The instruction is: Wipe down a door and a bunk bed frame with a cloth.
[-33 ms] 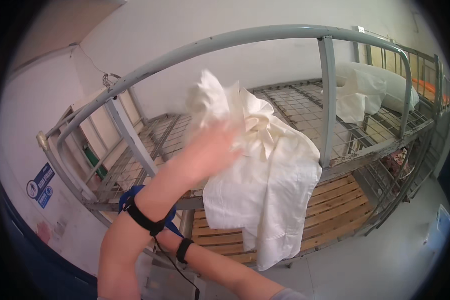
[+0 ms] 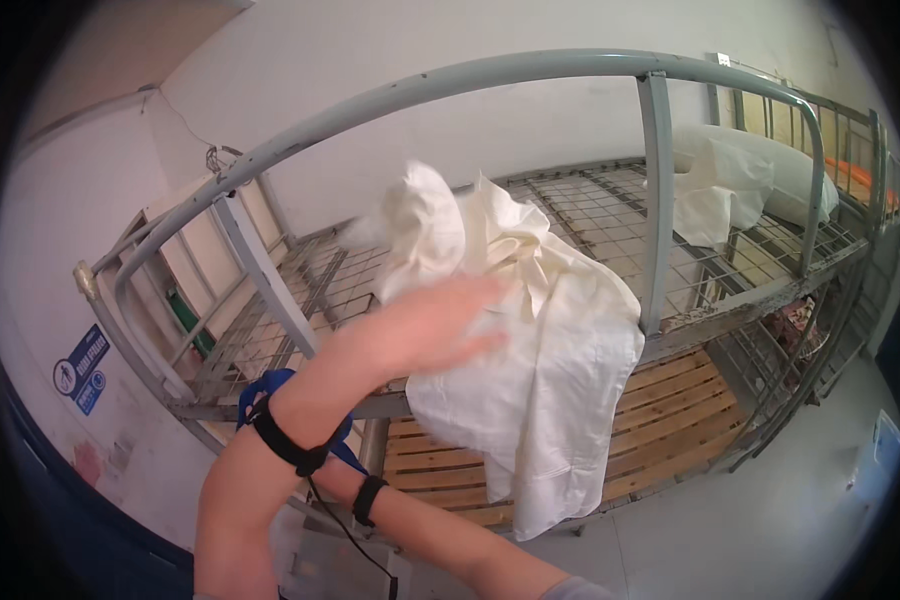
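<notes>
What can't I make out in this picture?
All in the head view:
Left hand: blurred by motion; whether it touches the white cloth is unclear.
Right hand: mostly hidden behind the left forearm; its grip can't be seen.
Blue item: partly hidden by that forearm; kind unclear.
Grey sleeve: cut off by the lower edge.

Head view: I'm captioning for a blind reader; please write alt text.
A blurred left hand is in front of crumpled white fabric hanging off a grey metal top bunk; the right hand is hidden, its forearm crossing behind the left forearm.
</notes>
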Demonstrator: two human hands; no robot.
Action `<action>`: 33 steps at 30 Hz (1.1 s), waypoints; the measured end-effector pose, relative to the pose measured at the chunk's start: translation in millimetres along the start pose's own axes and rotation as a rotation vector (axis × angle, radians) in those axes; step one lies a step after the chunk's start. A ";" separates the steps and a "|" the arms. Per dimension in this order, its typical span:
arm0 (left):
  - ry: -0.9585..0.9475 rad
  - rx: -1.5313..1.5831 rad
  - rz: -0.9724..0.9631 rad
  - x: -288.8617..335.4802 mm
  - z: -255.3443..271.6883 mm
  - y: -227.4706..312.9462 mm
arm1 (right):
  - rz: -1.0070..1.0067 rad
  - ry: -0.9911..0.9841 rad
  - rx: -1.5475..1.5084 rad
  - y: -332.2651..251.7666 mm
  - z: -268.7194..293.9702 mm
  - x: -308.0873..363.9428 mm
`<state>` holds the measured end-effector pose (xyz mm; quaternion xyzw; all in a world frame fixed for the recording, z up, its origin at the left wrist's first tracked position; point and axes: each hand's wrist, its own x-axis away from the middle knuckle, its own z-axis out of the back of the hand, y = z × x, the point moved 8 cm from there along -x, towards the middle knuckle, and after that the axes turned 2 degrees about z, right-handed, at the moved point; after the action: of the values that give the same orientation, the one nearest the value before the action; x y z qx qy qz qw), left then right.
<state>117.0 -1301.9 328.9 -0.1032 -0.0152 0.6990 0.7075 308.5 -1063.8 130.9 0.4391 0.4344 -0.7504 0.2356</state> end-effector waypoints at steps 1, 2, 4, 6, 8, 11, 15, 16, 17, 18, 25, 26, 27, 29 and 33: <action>-0.157 0.239 -0.135 8.6 -20.0 18.4 | 0.047 0.128 -0.077 2.0 2.8 -8.3; -0.094 0.195 -0.199 21.8 -28.5 35.9 | 0.022 0.059 -0.055 6.3 -6.1 -4.0; -0.028 0.149 -0.247 40.2 -37.9 52.4 | 0.004 -0.038 -0.014 -5.4 -8.6 -11.3; 0.127 -0.244 -0.249 43.4 -35.8 59.1 | -0.001 -0.087 0.030 -11.5 -1.9 -15.9; 0.241 -0.271 -0.315 40.0 -38.3 49.7 | -0.009 -0.130 0.063 -21.4 -3.2 -16.9; 0.315 -0.311 -0.433 27.5 -35.0 56.1 | -0.019 -0.167 0.133 -22.0 8.7 -24.1; 0.340 -0.100 0.099 -19.5 -2.0 -2.4 | -0.032 -0.213 0.200 -22.4 13.3 -34.6; 0.395 0.037 0.355 -36.1 18.0 -35.2 | -0.044 -0.215 0.214 -19.1 19.4 -34.0; 0.619 0.204 0.400 -28.4 46.6 -63.2 | -0.037 -0.241 0.219 -25.8 15.2 -31.8; 0.783 0.431 0.595 -10.1 60.8 -122.7 | 0.003 -0.287 0.214 -47.7 1.5 -30.5; 0.697 0.893 0.525 -4.8 27.0 -133.9 | -0.096 -0.619 0.523 -57.9 33.6 23.5; 0.625 0.427 0.256 -6.9 27.4 -106.4 | -0.114 -0.686 0.590 -57.1 38.5 26.0; 0.629 0.206 0.139 6.2 24.0 -74.0 | -0.101 -0.727 0.644 -63.7 40.6 21.8; 0.437 0.000 -0.143 7.7 6.2 -13.6 | 0.043 -0.411 0.571 -72.4 51.6 -3.9; 0.168 0.099 -0.336 -6.0 -28.1 58.8 | 0.023 -0.022 -0.468 -6.1 4.1 -35.7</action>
<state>63.5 -1311.3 292.3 -0.1224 0.0615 0.5599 0.8172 320.1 -1065.2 165.4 0.3692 0.5890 -0.6310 0.3444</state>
